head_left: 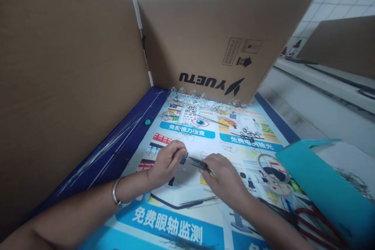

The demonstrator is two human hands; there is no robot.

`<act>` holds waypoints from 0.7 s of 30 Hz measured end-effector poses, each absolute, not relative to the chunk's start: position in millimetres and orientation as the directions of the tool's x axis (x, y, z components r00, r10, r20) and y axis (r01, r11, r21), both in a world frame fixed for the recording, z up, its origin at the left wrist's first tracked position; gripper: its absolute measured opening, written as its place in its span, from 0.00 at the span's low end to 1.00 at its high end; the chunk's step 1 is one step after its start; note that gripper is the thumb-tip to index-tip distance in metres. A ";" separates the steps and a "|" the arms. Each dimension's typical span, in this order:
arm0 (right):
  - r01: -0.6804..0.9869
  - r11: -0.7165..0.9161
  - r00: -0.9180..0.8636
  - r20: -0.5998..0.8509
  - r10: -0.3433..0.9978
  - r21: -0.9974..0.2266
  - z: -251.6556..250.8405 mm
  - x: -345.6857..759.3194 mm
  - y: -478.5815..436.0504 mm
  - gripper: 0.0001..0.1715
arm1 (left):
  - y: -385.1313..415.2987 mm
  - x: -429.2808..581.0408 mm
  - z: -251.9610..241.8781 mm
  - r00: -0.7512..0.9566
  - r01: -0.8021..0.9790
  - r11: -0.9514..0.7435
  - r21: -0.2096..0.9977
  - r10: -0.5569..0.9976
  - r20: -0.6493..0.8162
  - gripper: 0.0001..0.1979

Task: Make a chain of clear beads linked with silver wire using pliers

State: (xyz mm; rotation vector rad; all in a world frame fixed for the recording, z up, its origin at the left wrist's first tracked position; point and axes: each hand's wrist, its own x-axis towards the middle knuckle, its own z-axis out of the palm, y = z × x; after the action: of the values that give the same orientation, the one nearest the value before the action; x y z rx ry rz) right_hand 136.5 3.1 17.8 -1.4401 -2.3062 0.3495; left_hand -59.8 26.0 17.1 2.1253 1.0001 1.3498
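My left hand [168,162] is closed in a pinch on a small blue piece [183,159] just above the printed poster [187,218] that covers the table. My right hand [224,175] is closed round the handles of a pair of dark pliers [197,162], whose tips point left and meet the blue piece. A silver bangle [115,193] sits on my left wrist. Thin wire pieces and small wire loops [249,133] lie on the poster beyond my hands.
Cardboard walls stand at the left [67,78] and at the back [216,43], the back one printed YUETU. A heap of shiny wire bits [187,95] lies along its foot. A teal folder [319,183] rests at the right. Straight wires [111,144] lie on the blue edge at the left.
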 end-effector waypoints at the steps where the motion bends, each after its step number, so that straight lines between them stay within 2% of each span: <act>1: 0.806 0.444 -0.396 0.202 0.896 -0.391 18.0 136.2 2.6 0.06 | 25.9 -60.0 17.0 0.281 0.353 -0.675 0.648 0.737 0.614 0.08; 7: 0.824 0.477 -0.420 0.237 0.876 -0.304 19.4 134.9 0.1 0.06 | 25.6 -59.0 17.6 0.322 0.369 -0.767 0.525 0.636 0.702 0.05; 21: 0.837 0.491 -0.428 0.267 0.863 -0.243 18.7 135.5 0.0 0.05 | 25.9 -58.5 18.7 0.338 0.374 -0.778 0.505 0.622 0.707 0.04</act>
State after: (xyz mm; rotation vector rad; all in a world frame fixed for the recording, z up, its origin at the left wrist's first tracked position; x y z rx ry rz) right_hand 135.5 0.0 18.7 -1.4224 -2.3860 0.1037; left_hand -58.5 25.9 18.7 2.3507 0.8971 1.4142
